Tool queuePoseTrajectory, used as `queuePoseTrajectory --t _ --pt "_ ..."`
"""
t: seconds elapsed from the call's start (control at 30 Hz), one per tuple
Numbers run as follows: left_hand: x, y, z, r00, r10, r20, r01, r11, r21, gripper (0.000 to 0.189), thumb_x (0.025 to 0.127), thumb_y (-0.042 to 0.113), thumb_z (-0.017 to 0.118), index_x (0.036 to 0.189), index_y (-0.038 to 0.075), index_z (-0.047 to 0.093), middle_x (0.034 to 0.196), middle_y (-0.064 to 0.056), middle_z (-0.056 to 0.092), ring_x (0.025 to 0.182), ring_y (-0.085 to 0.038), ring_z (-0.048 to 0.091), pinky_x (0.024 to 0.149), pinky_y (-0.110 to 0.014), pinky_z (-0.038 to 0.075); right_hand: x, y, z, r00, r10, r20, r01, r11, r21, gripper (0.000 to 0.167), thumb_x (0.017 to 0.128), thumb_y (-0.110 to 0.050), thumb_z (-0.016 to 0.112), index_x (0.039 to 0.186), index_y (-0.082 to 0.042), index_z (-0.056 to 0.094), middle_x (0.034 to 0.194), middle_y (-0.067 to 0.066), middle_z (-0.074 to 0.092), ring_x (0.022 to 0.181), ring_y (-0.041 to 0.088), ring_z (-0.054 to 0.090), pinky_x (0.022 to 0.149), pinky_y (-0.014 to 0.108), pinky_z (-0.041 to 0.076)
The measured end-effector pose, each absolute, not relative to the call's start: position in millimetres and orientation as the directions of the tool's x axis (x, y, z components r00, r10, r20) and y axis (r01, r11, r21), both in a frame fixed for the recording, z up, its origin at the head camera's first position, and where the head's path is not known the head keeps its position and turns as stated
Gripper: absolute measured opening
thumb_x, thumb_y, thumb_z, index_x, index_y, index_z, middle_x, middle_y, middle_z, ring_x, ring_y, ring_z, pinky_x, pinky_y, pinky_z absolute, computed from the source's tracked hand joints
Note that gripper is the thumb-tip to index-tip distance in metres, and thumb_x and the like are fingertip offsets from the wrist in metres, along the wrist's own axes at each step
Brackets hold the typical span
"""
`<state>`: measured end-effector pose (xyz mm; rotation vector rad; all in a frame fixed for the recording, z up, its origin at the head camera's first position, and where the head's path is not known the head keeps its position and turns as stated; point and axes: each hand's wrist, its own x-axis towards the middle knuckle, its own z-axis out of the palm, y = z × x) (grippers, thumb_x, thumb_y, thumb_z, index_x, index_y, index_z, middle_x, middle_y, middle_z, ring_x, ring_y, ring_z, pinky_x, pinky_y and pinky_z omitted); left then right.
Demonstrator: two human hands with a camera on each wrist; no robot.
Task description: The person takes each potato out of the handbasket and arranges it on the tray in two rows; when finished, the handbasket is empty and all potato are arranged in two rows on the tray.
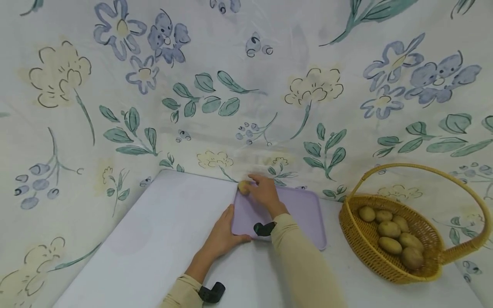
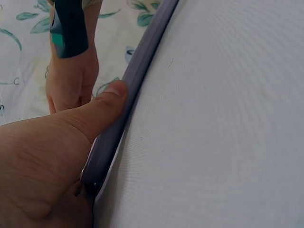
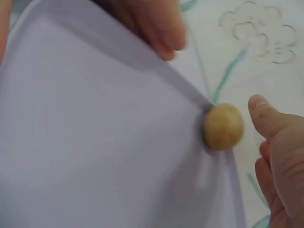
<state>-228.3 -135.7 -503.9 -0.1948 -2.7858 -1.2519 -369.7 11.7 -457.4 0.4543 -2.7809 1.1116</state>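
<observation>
A small yellow-brown potato (image 1: pixel 244 187) sits in the far left corner of a lilac tray (image 1: pixel 304 214). Beside the potato (image 3: pixel 223 127) is my right hand (image 1: pixel 265 192), its thumb and fingers spread apart; the right wrist view shows a gap between hand (image 3: pixel 284 159) and potato. My left hand (image 1: pixel 222 233) spans the tray's near left corner. Its fingers lie straight along the left side, and its thumb (image 2: pixel 111 95) rests against the near rim (image 2: pixel 135 80).
To the right of the tray stands a wicker basket (image 1: pixel 354 229) with a tall arched handle and several potatoes (image 1: pixel 390 229) inside. The white table (image 1: pixel 161 231) meets floral fabric (image 1: pixel 246 124) at its back and left sides.
</observation>
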Motion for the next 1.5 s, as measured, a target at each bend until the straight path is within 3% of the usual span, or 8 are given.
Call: queuePoseTrajectory --t 0.3,0.5,0.8,1.07,1.27,1.33,1.5 --pt "-231 -129 -505 -0.992 0.099 0.077 0.123 0.649 0.751 0.12 0.078 0.044 0.088 0.159 -0.009 0.017 0.167 -0.026 0.022 0.156 -0.04 0.024 0.127 -0.052 0.028 -369 58 -432 -0.963 -0.197 0.185 -0.266 0.582 -0.768 0.041 0.09 -0.029 0.079 0.128 -0.016 0.073 0.127 0.005 0.074 0.12 0.026 0.069 0.1 0.041 0.059" --pt "-234 -129 -502 -0.993 0.087 0.082 0.119 0.66 0.742 0.119 0.078 0.042 0.088 0.159 -0.009 0.017 0.167 -0.027 0.022 0.156 -0.04 0.024 0.128 -0.051 0.027 -363 101 -414 -0.957 -0.244 0.154 -0.26 0.498 -0.827 0.04 0.088 -0.025 0.082 0.125 -0.012 0.075 0.124 0.006 0.075 0.118 0.025 0.07 0.098 0.041 0.06" --pt "-232 -132 -502 -0.992 0.094 0.085 0.126 0.67 0.732 0.12 0.078 0.043 0.088 0.158 -0.01 0.017 0.166 -0.028 0.022 0.156 -0.042 0.023 0.128 -0.052 0.025 -349 160 -387 -0.948 -0.291 0.128 -0.276 0.554 -0.786 0.048 0.083 -0.034 0.085 0.125 -0.015 0.075 0.128 0.005 0.073 0.12 0.025 0.07 0.091 0.032 0.063" --pt "-231 -136 -501 -0.994 0.088 0.07 0.112 0.674 0.73 0.119 0.079 0.042 0.087 0.159 -0.009 0.016 0.167 -0.026 0.02 0.157 -0.04 0.021 0.129 -0.052 0.024 -319 197 -354 -0.949 -0.287 0.128 -0.278 0.578 -0.767 0.048 0.085 -0.031 0.084 0.128 -0.013 0.073 0.132 0.01 0.071 0.123 0.027 0.068 0.086 0.018 0.061" --pt "-231 -136 -502 -0.994 0.09 0.065 0.109 0.664 0.74 0.119 0.079 0.042 0.087 0.16 -0.008 0.015 0.168 -0.026 0.019 0.157 -0.04 0.021 0.129 -0.052 0.023 -299 240 -340 -0.963 -0.262 0.067 -0.223 0.628 -0.745 0.054 0.087 -0.039 0.082 0.132 -0.013 0.07 0.137 0.01 0.068 0.114 0.004 0.07 0.085 0.013 0.058" --pt "-231 -136 -502 -0.994 0.089 0.062 0.106 0.665 0.739 0.119 0.08 0.042 0.087 0.16 -0.008 0.014 0.168 -0.025 0.018 0.157 -0.039 0.02 0.129 -0.051 0.022 -292 254 -336 -0.969 -0.241 0.05 -0.199 0.645 -0.737 0.056 0.086 -0.042 0.081 0.133 -0.014 0.07 0.135 0.004 0.07 0.107 -0.005 0.069 0.084 0.011 0.057" --pt "-232 -135 -503 -0.994 0.094 0.058 0.107 0.679 0.726 0.12 0.08 0.043 0.086 0.16 -0.009 0.013 0.168 -0.026 0.017 0.157 -0.04 0.019 0.129 -0.051 0.022 -275 288 -331 -0.981 -0.188 0.048 -0.165 0.675 -0.719 0.059 0.085 -0.045 0.082 0.132 -0.012 0.07 0.114 -0.024 0.073 0.1 -0.01 0.068 0.082 0.008 0.055"
